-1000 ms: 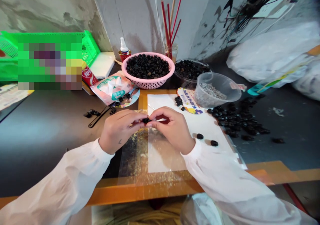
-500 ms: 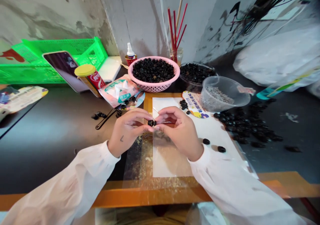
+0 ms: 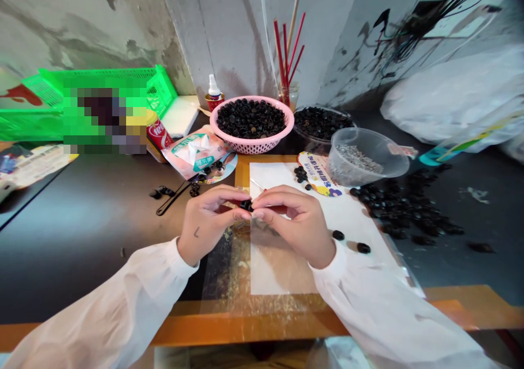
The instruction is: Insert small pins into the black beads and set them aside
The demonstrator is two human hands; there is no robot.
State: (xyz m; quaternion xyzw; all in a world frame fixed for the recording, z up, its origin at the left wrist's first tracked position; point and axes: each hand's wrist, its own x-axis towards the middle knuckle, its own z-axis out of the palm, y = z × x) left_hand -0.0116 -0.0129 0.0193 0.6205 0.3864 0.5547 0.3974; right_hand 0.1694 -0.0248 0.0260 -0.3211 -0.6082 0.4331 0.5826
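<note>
My left hand [image 3: 207,221] and my right hand [image 3: 297,221] meet at the middle of the table, fingertips pinched together on one small black bead [image 3: 246,205]. Both hands hover just above a white sheet [image 3: 352,216] under clear plastic. Two loose black beads [image 3: 338,235] lie on the sheet right of my right wrist. Both arms wear white sleeves.
A pink basket [image 3: 252,119] full of black beads stands behind, next to a clear bowl of beads [image 3: 319,122] and a plastic tub [image 3: 364,156] of grey bits. A heap of beads [image 3: 409,205] lies to the right. Green crate [image 3: 102,85], glue bottle [image 3: 213,90], red sticks [image 3: 286,47], white bags [image 3: 450,90].
The hands have stayed pinched on the bead and sunk slightly in view. The view has shifted a little; nothing on the table moved.
</note>
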